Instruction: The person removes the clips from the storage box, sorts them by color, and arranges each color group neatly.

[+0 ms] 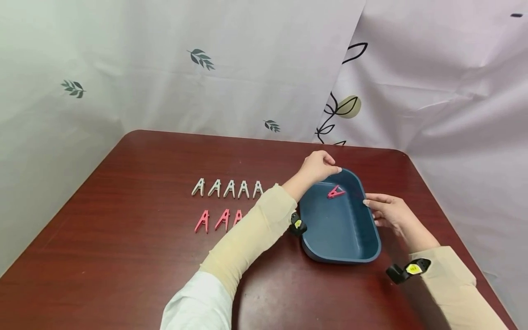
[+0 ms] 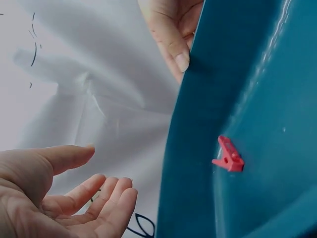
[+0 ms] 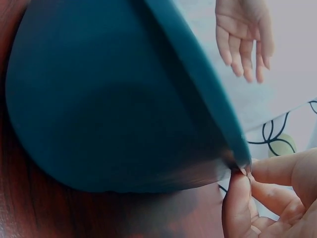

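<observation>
A blue plastic bin (image 1: 334, 229) is on the right part of the table, with a single red spring clip (image 1: 336, 191) lying inside near its far end; the clip (image 2: 229, 157) shows closer in the left wrist view. My right hand (image 1: 389, 211) pinches the bin's right rim between thumb and fingers, as the right wrist view shows (image 3: 270, 193). Over the bin's far rim is my left hand (image 1: 317, 166). Its fingers (image 2: 106, 206) are relaxed and spread from the thumb, with nothing held.
Left of the bin, several white spring clips (image 1: 230, 188) stand in a row. Nearer me is a row of red clips (image 1: 202, 222); my left sleeve (image 1: 247, 243) hides part of both rows. A patterned white curtain (image 1: 247, 68) hangs behind the table (image 1: 123, 256).
</observation>
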The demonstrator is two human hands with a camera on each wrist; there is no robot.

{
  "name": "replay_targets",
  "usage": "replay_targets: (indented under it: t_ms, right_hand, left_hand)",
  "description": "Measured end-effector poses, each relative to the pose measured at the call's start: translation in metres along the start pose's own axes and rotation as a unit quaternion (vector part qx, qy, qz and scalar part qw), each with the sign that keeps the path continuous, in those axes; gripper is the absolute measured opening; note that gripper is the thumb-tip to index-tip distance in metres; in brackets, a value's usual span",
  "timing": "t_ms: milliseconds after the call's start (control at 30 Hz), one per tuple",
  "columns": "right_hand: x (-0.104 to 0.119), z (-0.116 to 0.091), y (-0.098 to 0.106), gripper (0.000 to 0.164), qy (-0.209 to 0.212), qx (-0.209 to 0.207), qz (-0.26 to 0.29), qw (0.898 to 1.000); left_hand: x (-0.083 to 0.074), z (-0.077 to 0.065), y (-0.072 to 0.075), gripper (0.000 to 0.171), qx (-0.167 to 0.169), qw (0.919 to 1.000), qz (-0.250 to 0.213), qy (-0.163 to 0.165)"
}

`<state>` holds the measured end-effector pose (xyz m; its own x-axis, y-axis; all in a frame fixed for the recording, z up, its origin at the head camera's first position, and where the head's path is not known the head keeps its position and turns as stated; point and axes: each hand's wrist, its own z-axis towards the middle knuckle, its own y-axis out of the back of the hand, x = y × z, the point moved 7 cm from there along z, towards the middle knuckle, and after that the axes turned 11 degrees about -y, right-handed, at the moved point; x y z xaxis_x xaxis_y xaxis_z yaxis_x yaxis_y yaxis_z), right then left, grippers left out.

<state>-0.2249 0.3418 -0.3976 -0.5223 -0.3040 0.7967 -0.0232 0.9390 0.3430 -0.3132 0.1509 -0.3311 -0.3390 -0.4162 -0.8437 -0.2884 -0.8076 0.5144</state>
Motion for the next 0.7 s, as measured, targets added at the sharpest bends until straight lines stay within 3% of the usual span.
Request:
replay_targets:
  t_ms: [200, 433, 700]
  right_hand:
    - [0.000, 0.000, -0.001, 0.057, -0.002, 0.002, 0.005, 1.000]
    - [0.000, 0.000, 0.000, 0.056, -0.001, -0.004, 0.001, 1.000]
    - [0.000, 0.001, 0.000, 0.059, -0.004, -0.013, -0.007, 1.000]
  left_hand:
    - [0.004, 0.003, -0.011, 0.023, -0.006, 0.9998, 0.007, 0.017]
    - [0.005, 0.004, -0.022, 0.023, -0.025, 0.9996, -0.001, 0.013]
    - [0.007, 0.008, -0.033, 0.021, -0.030, 0.9985, 0.033, 0.032]
